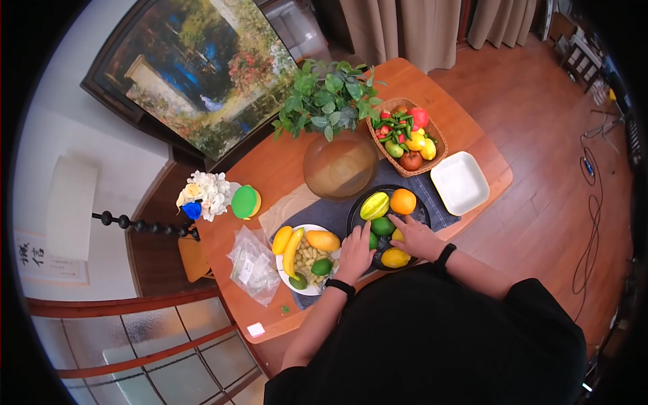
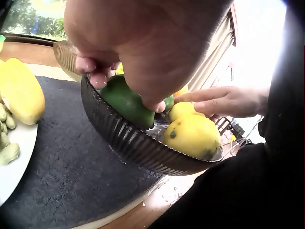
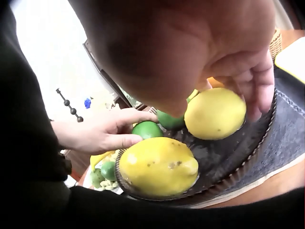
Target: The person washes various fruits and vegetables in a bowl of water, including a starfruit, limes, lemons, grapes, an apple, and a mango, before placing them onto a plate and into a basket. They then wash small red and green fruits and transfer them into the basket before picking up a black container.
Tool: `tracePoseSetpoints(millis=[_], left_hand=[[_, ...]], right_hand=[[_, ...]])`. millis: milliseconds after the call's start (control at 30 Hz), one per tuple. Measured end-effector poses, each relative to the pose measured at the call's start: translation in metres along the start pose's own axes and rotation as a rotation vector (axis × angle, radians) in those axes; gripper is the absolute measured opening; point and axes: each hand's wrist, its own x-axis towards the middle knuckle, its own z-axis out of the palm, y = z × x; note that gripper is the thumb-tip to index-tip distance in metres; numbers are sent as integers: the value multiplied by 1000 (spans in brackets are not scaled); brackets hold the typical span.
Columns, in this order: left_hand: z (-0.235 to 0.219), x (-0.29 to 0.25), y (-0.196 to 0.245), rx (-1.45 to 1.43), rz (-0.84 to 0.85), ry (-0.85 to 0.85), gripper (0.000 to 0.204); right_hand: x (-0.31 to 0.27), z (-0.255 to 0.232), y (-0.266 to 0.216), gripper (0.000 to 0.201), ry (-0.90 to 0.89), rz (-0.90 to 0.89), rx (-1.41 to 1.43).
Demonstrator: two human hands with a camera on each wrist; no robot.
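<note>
A dark ribbed bowl (image 2: 138, 152) holds several fruits. My left hand (image 1: 358, 254) is at its left side, thumb and fingers curled round a green fruit (image 2: 125, 104) by the rim. Over the right side, my right hand (image 1: 418, 239) has its thumb and fingers around a yellow fruit (image 3: 216, 113). A second yellow fruit (image 1: 395, 258) lies at the near side of the bowl, touched by neither hand. Another green fruit (image 1: 382, 226), a yellow-green ridged fruit (image 1: 374, 206) and an orange (image 1: 403, 201) are in the bowl's middle and far part.
Left of the bowl stands a white plate (image 1: 307, 292) with mangoes, a banana, green fruits and peanuts, beside plastic bags (image 1: 255, 266). Beyond are a brown glass bowl (image 1: 339, 165), a wicker basket (image 1: 432, 169) of produce and a leafy plant (image 1: 329, 98). A white tray (image 1: 460, 183) is at right.
</note>
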Motion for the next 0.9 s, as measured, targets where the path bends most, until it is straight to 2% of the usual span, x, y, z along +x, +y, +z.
tracePoseSetpoints(millis=[67,200,300,400,533,600,767,833,867,900], left_hand=[[1,-1,-3,0,45,16,80],[7,1,-3,-11,45,29,80],[10,1,-3,36,30,8,82],[14,1,-2,70,7,-4,82],[9,-2,-5,-54,17,65,77],[5,-3,-9,-207,12,67,74],[-8,-13,-9,-430,1,121,72],[-14,-19,-9,-500,0,143,72],[-17,-26,-9,-532,13,214,73],[-20,-32,-12,-562,26,287,73]], right_hand=[[9,7,-4,75,-67,17,26],[20,24,-1,76,-43,66,90],[26,20,-10,65,-48,130,-18],[32,26,-13,68,-129,223,-156],[28,20,-20,63,-18,147,-15],[30,21,-15,61,54,83,51],[30,12,-22,58,110,54,113],[30,4,-27,57,118,-31,119],[31,-1,-32,57,115,-38,118],[32,-6,-37,56,124,-123,92]])
